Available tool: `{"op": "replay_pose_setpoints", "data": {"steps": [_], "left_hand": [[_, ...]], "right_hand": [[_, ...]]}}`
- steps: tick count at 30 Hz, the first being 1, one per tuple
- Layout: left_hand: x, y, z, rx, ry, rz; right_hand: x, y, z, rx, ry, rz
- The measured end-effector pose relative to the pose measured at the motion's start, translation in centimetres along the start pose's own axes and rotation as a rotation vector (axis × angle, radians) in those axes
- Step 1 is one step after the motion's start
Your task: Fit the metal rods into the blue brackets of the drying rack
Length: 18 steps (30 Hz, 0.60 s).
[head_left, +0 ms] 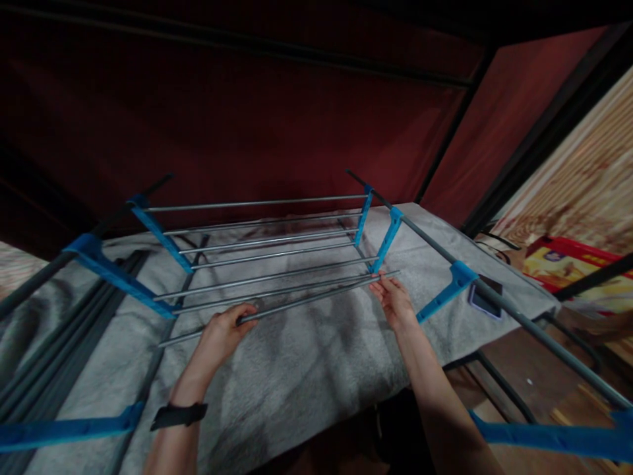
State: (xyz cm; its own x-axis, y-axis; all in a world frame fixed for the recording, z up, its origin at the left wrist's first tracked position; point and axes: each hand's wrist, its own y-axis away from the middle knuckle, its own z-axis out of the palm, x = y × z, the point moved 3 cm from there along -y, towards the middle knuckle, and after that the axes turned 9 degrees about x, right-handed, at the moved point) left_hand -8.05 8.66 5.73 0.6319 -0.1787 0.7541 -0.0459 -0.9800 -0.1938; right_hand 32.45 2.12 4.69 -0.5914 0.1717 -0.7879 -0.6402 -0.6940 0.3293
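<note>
both hands are clamped on a thin grey rod (311, 299), well apart: it's gripped near the left by the left hand (223, 336), and pinched toward its right end by the fingertips of the right hand (394, 302). it's held low over the blanket (316, 379). behind it, several cross rods (257, 202) are already set across the far brackets (163, 238), so that bit looks mostly done. the held one doesn't seem seated yet, and nothing is seen strung between the two nearest brackets (74, 430), so a fair amount looks left. as for the rod, it's slim, straight-ish and dully shiny; exactly where it ends on the right can't be told. further out, loose tubes (84, 336) are bunched at left, and a phone (487, 298) and a red-and-yellow box (568, 270) can be seen at right.
</note>
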Motion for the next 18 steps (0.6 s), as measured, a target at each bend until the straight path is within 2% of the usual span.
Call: {"op": "replay_pose_setpoints", "data": {"steps": [8, 18], "left_hand": [[0.9, 0.8, 1.3, -0.156, -0.207, 0.156], [1.5, 1.1, 1.9, -0.192, -0.338, 0.223]], "right_hand": [[0.7, -0.5, -0.6, 0.016, 0.013, 0.045], [1.1, -0.6, -1.1, 0.052, 0.034, 0.137]]}}
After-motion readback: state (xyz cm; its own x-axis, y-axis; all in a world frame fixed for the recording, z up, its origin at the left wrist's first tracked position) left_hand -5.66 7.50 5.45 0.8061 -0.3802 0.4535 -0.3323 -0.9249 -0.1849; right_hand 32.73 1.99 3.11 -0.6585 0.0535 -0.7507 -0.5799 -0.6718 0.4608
